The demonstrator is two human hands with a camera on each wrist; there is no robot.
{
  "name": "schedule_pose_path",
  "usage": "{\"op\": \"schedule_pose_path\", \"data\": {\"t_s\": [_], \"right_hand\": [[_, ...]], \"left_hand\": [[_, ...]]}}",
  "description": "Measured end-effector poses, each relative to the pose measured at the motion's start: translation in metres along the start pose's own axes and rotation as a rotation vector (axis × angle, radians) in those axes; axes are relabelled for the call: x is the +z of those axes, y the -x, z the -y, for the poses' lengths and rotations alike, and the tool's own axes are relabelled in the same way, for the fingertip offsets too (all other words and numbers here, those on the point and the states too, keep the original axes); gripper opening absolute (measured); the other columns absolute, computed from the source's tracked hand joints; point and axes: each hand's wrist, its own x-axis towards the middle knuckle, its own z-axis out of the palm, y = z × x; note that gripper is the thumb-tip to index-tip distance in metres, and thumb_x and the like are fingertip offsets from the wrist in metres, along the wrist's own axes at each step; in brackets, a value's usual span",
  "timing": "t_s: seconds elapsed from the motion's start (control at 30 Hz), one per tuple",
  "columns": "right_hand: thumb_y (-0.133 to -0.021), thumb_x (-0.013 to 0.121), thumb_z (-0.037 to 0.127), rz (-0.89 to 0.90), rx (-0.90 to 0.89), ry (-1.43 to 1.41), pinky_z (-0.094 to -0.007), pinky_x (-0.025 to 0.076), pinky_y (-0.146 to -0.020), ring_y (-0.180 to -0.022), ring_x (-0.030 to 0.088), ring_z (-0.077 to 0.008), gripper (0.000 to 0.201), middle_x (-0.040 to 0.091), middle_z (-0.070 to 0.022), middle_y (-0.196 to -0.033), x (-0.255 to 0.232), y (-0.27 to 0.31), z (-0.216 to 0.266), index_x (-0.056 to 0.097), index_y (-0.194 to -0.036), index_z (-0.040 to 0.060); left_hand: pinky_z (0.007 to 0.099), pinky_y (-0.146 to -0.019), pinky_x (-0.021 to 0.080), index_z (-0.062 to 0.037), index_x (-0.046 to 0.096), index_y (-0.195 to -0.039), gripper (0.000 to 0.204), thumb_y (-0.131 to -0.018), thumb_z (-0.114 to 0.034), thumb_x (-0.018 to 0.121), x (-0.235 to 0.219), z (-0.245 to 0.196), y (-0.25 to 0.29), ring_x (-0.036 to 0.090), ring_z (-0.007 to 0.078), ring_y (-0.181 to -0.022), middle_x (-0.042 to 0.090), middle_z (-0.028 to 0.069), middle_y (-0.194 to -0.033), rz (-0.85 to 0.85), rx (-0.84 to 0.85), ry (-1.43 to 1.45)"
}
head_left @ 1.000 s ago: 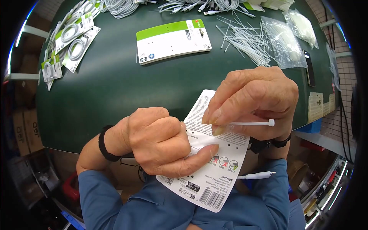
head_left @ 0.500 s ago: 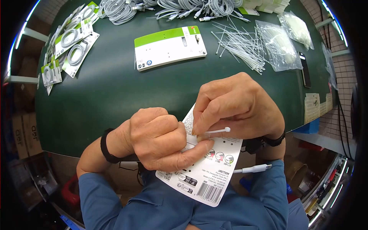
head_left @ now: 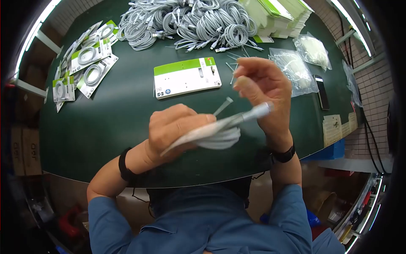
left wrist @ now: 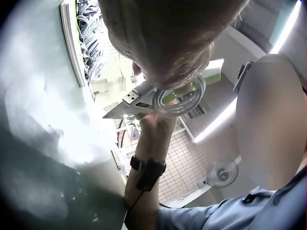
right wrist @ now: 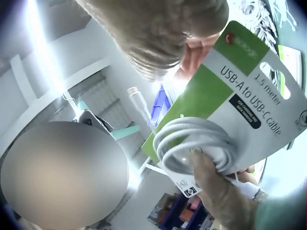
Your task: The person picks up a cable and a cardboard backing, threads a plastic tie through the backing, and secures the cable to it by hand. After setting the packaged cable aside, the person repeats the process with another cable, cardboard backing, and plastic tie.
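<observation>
Your left hand (head_left: 175, 129) and the packaging card (head_left: 198, 133) it grips smear into motion blur in the head view, so you cannot read how the cable tie (head_left: 223, 106) above that card sits, and both wrist views cut your hands off at their top edges.

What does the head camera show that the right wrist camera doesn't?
Only the head view shows the green table, its pile of grey cables, a blank card and the right hand raised, fingers relaxed. Only the right wrist view shows the held card's print, "USB-A to USB-C cable". Both show the left hand gripping the cable card with its white coil.
</observation>
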Motion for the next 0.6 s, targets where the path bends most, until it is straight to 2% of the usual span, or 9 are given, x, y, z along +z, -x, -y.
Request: {"op": "schedule_pose_path", "data": {"t_s": [0.03, 0.1, 0.13, 0.2, 0.23, 0.33, 0.5, 0.6], "right_hand": [[-0.093, 0.072, -0.003, 0.015, -0.014, 0.001, -0.0231, 0.052, -0.072, -0.085, 0.067, -0.0113, 0.033, 0.070, -0.0099, -0.108, -0.003, 0.001, -0.002, 0.064, -0.125, -0.0022], [-0.094, 0.070, -0.004, -0.179, -0.224, 0.035, -0.0238, 0.052, -0.070, -0.084, 0.066, -0.0109, 0.024, 0.069, -0.0101, -0.107, -0.006, 0.004, -0.005, 0.066, -0.118, -0.0016], [-0.094, 0.070, -0.004, -0.163, -0.243, 0.029, -0.0238, 0.052, -0.070, -0.084, 0.066, -0.0109, 0.024, 0.069, -0.0101, -0.107, -0.005, 0.005, -0.007, 0.066, -0.118, -0.0016], [-0.091, 0.075, -0.003, -0.006, -0.480, 0.264, -0.0246, 0.052, -0.066, -0.078, 0.064, -0.0108, 0.021, 0.070, -0.0102, -0.100, 0.001, 0.008, -0.008, 0.068, -0.111, -0.0009], [-0.087, 0.080, 0.000, 0.084, -0.529, 0.357, -0.0248, 0.052, -0.062, -0.074, 0.064, -0.0109, 0.023, 0.071, -0.0098, -0.095, 0.005, 0.009, -0.005, 0.069, -0.108, -0.0001], [-0.077, 0.091, 0.007, 0.251, -0.591, 0.519, -0.0255, 0.050, -0.053, -0.062, 0.065, -0.0130, 0.032, 0.072, -0.0085, -0.085, 0.032, 0.012, -0.003, 0.071, -0.101, 0.0022], [-0.073, 0.093, 0.010, 0.289, -0.541, 0.771, -0.0273, 0.052, -0.051, -0.062, 0.068, -0.0156, 0.035, 0.073, -0.0073, -0.085, 0.051, 0.027, -0.017, 0.072, -0.101, 0.0033], [-0.078, 0.086, 0.011, 0.208, -0.560, 0.756, -0.0359, 0.055, -0.055, -0.064, 0.069, -0.0236, 0.032, 0.071, -0.0089, -0.084, 0.052, 0.032, -0.030, 0.069, -0.105, 0.0046]], "left_hand": [[0.0290, -0.048, 0.046, -0.0066, 0.075, -0.105, 0.025, -0.081, -0.011, 0.078, 0.001, 0.006, 0.005, 0.060, 0.0162, -0.059, 0.060, 0.0024, -0.076, -0.040, -0.088, -0.012], [0.0292, -0.049, 0.048, -0.0048, 0.072, -0.107, 0.019, -0.089, -0.011, 0.075, -0.002, 0.014, 0.007, 0.062, 0.0158, -0.062, 0.063, 0.0032, -0.080, -0.127, -0.258, -0.040], [0.0292, -0.049, 0.048, -0.0048, 0.072, -0.107, 0.019, -0.089, -0.011, 0.075, -0.005, 0.015, 0.003, 0.062, 0.0158, -0.062, 0.063, 0.0032, -0.080, -0.141, -0.246, -0.057], [0.0280, -0.049, 0.049, -0.0041, 0.068, -0.109, 0.018, -0.095, -0.014, 0.072, -0.003, 0.013, -0.008, 0.062, 0.0133, -0.064, 0.064, 0.0031, -0.085, -0.392, -0.675, 0.324], [0.0274, -0.050, 0.050, -0.0038, 0.065, -0.110, 0.018, -0.098, -0.016, 0.070, -0.002, 0.012, -0.012, 0.062, 0.0121, -0.066, 0.065, 0.0030, -0.087, -0.514, -0.883, 0.528], [0.0267, -0.050, 0.050, -0.0038, 0.062, -0.113, 0.023, -0.100, -0.021, 0.071, -0.004, 0.014, -0.024, 0.062, 0.0102, -0.066, 0.065, 0.0028, -0.090, -0.573, -0.919, 0.619], [0.0262, -0.049, 0.049, -0.0028, 0.061, -0.112, 0.026, -0.100, -0.024, 0.070, 0.005, 0.015, -0.034, 0.061, 0.0095, -0.068, 0.064, 0.0032, -0.092, -0.620, -0.878, 0.689], [0.0293, -0.052, 0.050, -0.0047, 0.061, -0.116, 0.025, -0.098, -0.018, 0.070, 0.014, 0.017, -0.031, 0.062, 0.0127, -0.069, 0.064, 0.0039, -0.093, -0.577, -0.828, 0.587]]}}
